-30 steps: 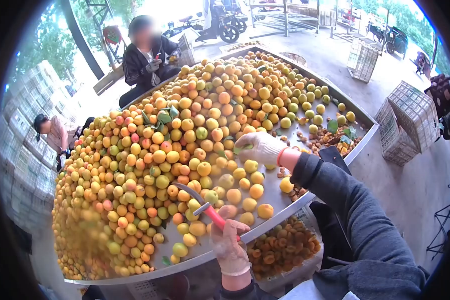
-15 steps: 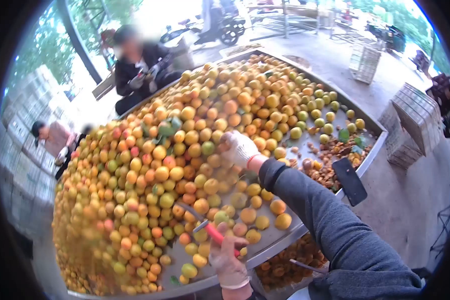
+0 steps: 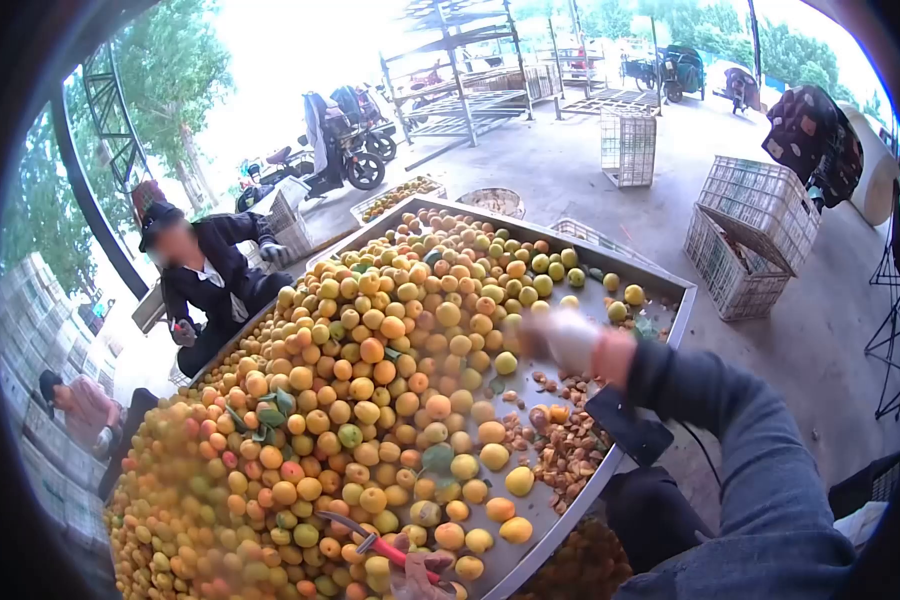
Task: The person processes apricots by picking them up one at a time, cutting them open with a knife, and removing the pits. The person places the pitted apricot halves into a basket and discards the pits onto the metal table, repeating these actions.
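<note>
A large metal tray (image 3: pixel 678 312) is heaped with orange, yellow and greenish apricots (image 3: pixel 370 350). At the bottom of the view, my left hand (image 3: pixel 420 578) is closed around the red handle of a curved-blade knife (image 3: pixel 378 543), whose blade points up and left over the fruit. My right hand (image 3: pixel 565 342), in a white glove, hovers over the right part of the tray, smeared by motion, so its fingers do not show clearly. Below it lies a heap of brown pits or fruit scraps (image 3: pixel 570 450). A black phone (image 3: pixel 628 425) rests on the tray edge beneath my right forearm.
Across the tray on the left, a person in dark clothes (image 3: pixel 220 265) sits close to the fruit; another person (image 3: pixel 85 405) is farther left. Plastic crates (image 3: pixel 750 235) stand on the floor at right. A filled container (image 3: pixel 580 560) sits under the tray edge. Scooters (image 3: pixel 355 160) and racks are behind.
My view has tilted up and turned right. My right hand has moved off the middle of the pile toward the tray's right side. The knife stays in my left hand, now lower in view.
</note>
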A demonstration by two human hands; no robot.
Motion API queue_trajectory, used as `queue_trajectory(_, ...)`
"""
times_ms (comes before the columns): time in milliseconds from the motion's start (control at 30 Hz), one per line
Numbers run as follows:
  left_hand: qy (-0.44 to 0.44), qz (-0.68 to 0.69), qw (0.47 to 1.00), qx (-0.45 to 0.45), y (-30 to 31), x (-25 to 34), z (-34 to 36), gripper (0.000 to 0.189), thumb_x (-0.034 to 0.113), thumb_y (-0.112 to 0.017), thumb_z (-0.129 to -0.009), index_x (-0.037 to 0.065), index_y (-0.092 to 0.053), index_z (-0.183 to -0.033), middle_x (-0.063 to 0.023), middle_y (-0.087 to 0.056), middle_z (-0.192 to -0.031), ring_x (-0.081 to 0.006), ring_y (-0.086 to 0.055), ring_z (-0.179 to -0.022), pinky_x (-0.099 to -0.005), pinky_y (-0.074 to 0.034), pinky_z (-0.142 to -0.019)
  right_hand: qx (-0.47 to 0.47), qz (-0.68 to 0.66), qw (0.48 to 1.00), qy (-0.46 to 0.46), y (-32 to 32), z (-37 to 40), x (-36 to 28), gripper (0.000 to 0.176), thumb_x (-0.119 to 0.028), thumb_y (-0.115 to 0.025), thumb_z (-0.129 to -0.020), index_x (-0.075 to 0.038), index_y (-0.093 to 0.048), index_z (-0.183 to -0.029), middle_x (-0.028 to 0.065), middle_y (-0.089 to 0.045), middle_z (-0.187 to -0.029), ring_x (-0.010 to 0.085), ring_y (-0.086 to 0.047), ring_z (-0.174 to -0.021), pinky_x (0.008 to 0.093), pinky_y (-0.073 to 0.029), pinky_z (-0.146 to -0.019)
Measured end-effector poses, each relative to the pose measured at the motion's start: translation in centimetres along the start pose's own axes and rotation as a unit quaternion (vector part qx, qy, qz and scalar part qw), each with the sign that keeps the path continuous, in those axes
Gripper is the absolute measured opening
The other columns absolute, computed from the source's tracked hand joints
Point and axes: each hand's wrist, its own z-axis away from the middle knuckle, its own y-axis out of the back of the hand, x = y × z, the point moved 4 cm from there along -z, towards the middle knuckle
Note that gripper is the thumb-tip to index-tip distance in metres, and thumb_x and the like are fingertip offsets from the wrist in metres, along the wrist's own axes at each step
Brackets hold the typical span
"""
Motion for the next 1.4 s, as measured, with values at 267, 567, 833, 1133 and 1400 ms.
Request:
queue_trajectory(267,-0.003,-0.052,0.998,0.018,1.5,-1.6,1.1,0.026,0.018,-0.057,-0.082,-0.002,-0.067,-0.07,-0.0116,-0.063,-0.091,-0.0146,-0.059,-0.078,-0.0271,-0.046,-0.071,0.219,-0.332,0.916,-0.048,0.5,-6.4,-1.0,0.042,-0.033,-0.059,-0.091,0.001,-0.06,-0.114,0.0116,-0.066,-0.101,0.0226,-0.065,-0.078,0.0295,-0.054,-0.072)
queue_trajectory(567,0.179,-0.035,0.98,-0.084,-2.0,-0.8,7.3,0.016,0.005,-0.06,-0.089,-0.001,-0.063,-0.103,-0.007,-0.068,-0.09,-0.0153,-0.064,-0.076,-0.0281,-0.052,-0.074,-0.325,-0.498,0.804,0.004,0.8,11.0,-21.1,0.037,-0.02,-0.055,-0.092,-0.001,-0.055,-0.124,0.0064,-0.067,-0.096,0.0145,-0.064,-0.086,0.0283,-0.051,-0.077)
queue_trajectory(833,-0.111,-0.36,0.917,-0.131,-0.5,1.5,10.2,0.025,0.024,-0.066,-0.083,0.005,-0.062,-0.1,-0.0212,-0.064,-0.089,-0.0398,-0.063,-0.085,-0.0446,-0.051,-0.071,-0.178,-0.598,0.773,-0.116,0.1,14.7,-22.8,0.036,-0.006,-0.052,-0.089,-0.001,-0.05,-0.125,0.0049,-0.063,-0.089,0.0109,-0.059,-0.082,0.0258,-0.049,-0.074)
queue_trajectory(1133,-0.061,-0.49,0.864,0.098,7.8,-0.1,5.2,0.041,0.01,-0.065,-0.078,0.005,-0.059,-0.118,-0.0133,-0.062,-0.111,-0.0268,-0.061,-0.097,-0.0354,-0.049,-0.085,-0.017,-0.736,0.639,-0.224,3.7,13.4,-19.7,0.039,-0.016,-0.051,-0.093,0.0,-0.048,-0.128,0.0013,-0.05,-0.069,0.0099,-0.051,-0.055,0.0229,-0.046,-0.047)
queue_trajectory(1400,-0.044,-0.826,0.555,-0.083,4.7,-1.6,-2.1,0.049,0.02,-0.066,-0.076,0.017,-0.056,-0.124,-0.0119,-0.06,-0.12,-0.03,-0.057,-0.108,-0.0437,-0.045,-0.09,0.013,-0.753,0.586,-0.299,-3.6,13.6,-16.6,0.032,-0.021,-0.055,-0.094,-0.003,-0.054,-0.12,0.0012,-0.052,-0.068,0.0096,-0.05,-0.049,0.0235,-0.045,-0.044)
